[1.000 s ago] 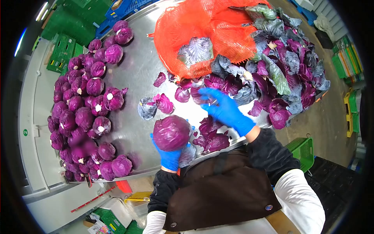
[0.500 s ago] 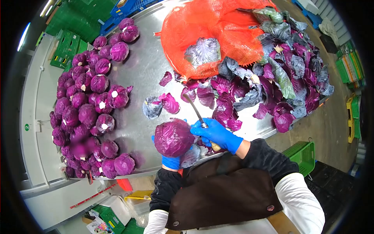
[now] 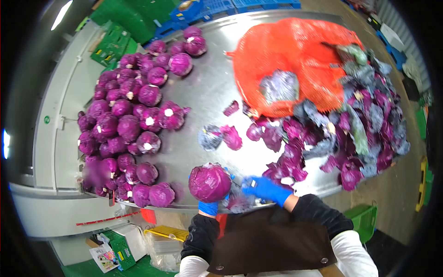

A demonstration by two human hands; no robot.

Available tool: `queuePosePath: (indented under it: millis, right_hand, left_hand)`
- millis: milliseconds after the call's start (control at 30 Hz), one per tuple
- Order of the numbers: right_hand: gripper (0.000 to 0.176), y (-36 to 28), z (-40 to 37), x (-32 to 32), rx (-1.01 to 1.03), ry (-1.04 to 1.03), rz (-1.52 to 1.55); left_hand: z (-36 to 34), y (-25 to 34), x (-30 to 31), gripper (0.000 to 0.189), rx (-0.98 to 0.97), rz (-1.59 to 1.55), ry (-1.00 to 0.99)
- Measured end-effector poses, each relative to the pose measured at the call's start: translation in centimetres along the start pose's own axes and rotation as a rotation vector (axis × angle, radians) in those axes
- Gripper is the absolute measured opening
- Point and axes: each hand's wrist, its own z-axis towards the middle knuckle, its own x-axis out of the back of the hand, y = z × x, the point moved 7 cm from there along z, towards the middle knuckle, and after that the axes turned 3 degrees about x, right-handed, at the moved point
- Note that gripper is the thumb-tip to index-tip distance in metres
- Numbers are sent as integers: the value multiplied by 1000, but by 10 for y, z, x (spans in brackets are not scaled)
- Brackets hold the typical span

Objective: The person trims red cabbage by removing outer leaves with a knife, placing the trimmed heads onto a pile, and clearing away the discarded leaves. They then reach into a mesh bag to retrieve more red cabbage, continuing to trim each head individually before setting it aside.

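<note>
A round red cabbage point(image 3: 209, 183) rests in my left hand point(image 3: 208, 208), whose blue-gloved fingers curl round it from below and behind. Just right of it, my right hand point(image 3: 267, 189), also blue-gloved, is closed on the knife point(image 3: 254, 183); only a small metal part shows and the blade cannot be made out. Dark loose leaves point(image 3: 240, 201) lie below and between the hands at the table's near edge. Beyond the cabbage are a grey-blue leaf point(image 3: 210, 137) and a purple leaf point(image 3: 231, 137).
Many cabbages point(image 3: 128, 128) are heaped on the left of the metal table point(image 3: 205, 83). An orange net sack point(image 3: 286, 55) lies at the back, with a large pile of loose leaves point(image 3: 369, 115) to the right. A green crate point(image 3: 362, 221) stands off the near right edge.
The view has shifted, so the table's contents appear farther right and lower. My right hand has tilted and drawn slightly away from the cabbage; the knife's blade and handle no longer show clearly.
</note>
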Motion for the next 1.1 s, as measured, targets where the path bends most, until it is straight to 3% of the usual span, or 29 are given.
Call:
queuePosePath:
  millis: [33,100,133,167,233,300,367,400,433,567,600,633,700,733,767,867,933,1100]
  right_hand:
    - [48,-6,-5,-31,-180,-309,6]
    - [49,48,0,-67,-505,-548,40]
    - [46,54,15,-65,-320,-472,27]
    - [44,52,28,-53,-135,-394,17]
    - [34,37,44,-18,-219,-256,53]
    - [32,14,41,23,-189,56,221]
    - [30,-10,39,60,217,335,-101]
    - [30,-19,34,71,255,380,-176]
    - [27,-3,34,78,90,345,28]
    - [26,13,31,87,-7,385,143]
    - [25,18,33,89,77,405,130]
    - [22,15,31,88,44,450,137]
    - [18,18,29,88,-51,467,150]
    - [18,20,30,88,-54,472,156]
    - [16,24,30,89,-76,498,186]
    - [13,22,33,90,-119,514,200]
    - [13,21,33,88,-127,519,194]
    - [13,19,39,84,-50,532,151]
  left_hand:
    - [4,18,7,62,-10,-10,-57]
    - [11,56,-9,65,-104,-12,-55]
    - [16,72,-25,69,-170,-24,-44]
    - [18,71,-86,76,-136,-163,-139]
    - [31,105,-96,81,-179,-142,-76]
    - [57,136,-101,82,-170,-134,-154]
    - [91,169,-87,82,-219,-145,21]
    - [110,179,-93,81,-159,-228,-56]
    - [128,191,-109,81,-163,-202,-138]
    - [186,264,-127,75,-459,-236,107]
    - [193,290,-129,70,-578,-123,89]
    - [197,309,-140,67,-551,-179,19]
    - [200,367,-130,63,-700,-200,14]
    - [203,395,-124,69,-781,-151,-65]
    - [202,415,-124,77,-733,-253,-116]
    - [179,425,-146,78,-584,-404,-64]
    - [159,432,-157,80,-871,147,27]
    - [137,401,-136,79,-758,277,122]
